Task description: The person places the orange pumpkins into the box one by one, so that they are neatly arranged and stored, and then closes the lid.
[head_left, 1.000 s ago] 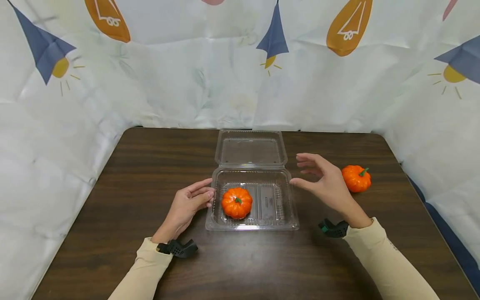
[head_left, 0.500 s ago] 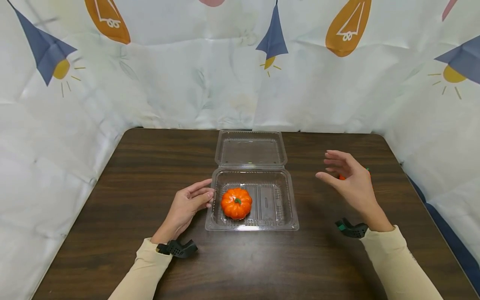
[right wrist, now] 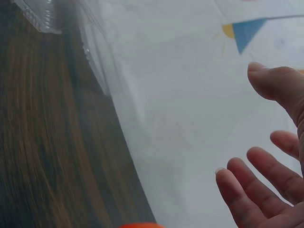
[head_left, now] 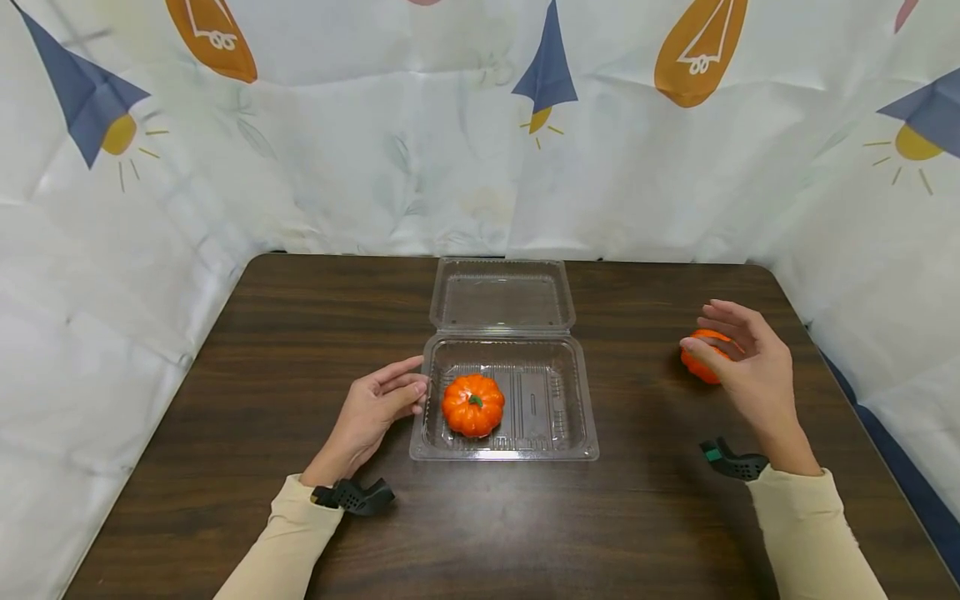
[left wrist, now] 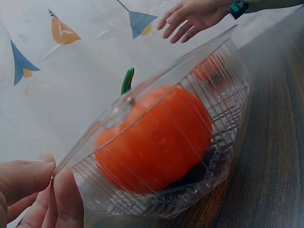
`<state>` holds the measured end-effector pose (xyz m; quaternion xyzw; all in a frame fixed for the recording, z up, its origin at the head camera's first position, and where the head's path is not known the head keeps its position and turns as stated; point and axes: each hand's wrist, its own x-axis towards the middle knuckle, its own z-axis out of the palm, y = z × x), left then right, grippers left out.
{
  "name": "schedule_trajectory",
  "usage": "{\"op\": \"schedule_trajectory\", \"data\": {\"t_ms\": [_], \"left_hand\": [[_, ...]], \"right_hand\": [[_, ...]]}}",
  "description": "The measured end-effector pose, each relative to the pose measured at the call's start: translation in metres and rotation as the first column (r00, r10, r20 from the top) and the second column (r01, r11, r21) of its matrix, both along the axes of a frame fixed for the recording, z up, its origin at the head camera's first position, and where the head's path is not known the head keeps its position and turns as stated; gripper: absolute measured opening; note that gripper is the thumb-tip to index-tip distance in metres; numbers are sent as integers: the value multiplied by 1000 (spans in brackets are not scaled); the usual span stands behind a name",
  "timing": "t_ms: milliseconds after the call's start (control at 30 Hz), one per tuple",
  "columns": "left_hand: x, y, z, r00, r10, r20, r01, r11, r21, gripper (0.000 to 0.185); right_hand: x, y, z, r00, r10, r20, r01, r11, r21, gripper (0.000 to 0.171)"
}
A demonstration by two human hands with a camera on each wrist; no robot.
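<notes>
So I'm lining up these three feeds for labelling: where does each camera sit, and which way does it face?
Head: on the person's head, looking forward and down at the table; both forearms and hands show.
Left wrist: low beside the clear container, facing the pumpkin inside; left fingertips show.
Right wrist: faces the backdrop and table edge; right hand shows, open.
Shared: head and left wrist both show the container and its pumpkin.

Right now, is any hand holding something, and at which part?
The left hand touches the left rim of the clear plastic clamshell container. The right hand reaches over the small orange pumpkin, not yet closed.
</notes>
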<state>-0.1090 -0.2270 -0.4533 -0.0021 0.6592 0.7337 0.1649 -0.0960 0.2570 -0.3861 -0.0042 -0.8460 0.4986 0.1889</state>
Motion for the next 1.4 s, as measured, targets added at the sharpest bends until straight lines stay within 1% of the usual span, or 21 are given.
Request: {"op": "schedule_trajectory", "data": {"t_ms": [100,233,400,467,633,733,800,900,1000,1133,1233,1300,1400], "left_hand": [[0,0,0,1000,-1,-3,1,1000,6,58],[0,0,0,1000,-2,-4,2,1000,9,57],[0,1,-1,1000,-4,-2,4,1000,4,58],[0,2,-1,1000,-5,0,5,1000,2,58],[0,2,-1,1000,-8,4,8,1000,2,57],[1,2,-1,1000,-3,7,3,1000,9,58],[1,1,0,1000,0,10,0,1000,12,58],[1,0,-1,1000,3,14,-4,1000,15,58],[0,0,-1,1000,1,14,-1,1000,13,58],[-2,-1,-1,1000,4,15,-4,1000,12,58],[-2,0,-1,1000,3,19,-4,1000,11,58],[-3,0,-2,1000,1,19,-1,1000,13,58],[-2,0,-1,1000,-3,18,3,1000,20,59]], "right_hand": [[2,8,-2,998,-54,24,54,998,-7,62],[1,18,-5,989,-135,55,137,990,-27,61],[1,29,-8,971,-221,85,229,969,-90,59],[0,34,-9,965,-244,94,256,957,-136,58],[0,43,-12,958,-276,75,286,913,-290,56],[-1,47,-15,959,-281,45,279,897,-342,55],[-3,49,-17,958,-283,38,277,891,-359,55],[-5,51,-21,953,-297,60,299,891,-341,55],[-6,54,-25,943,-312,116,333,897,-292,56],[-7,63,-32,933,-308,186,347,908,-236,58],[-6,72,-39,927,-294,231,331,934,-138,58],[-5,77,-45,927,-279,252,304,950,-68,60],[-5,81,-51,931,-244,271,258,966,-14,63]]}}
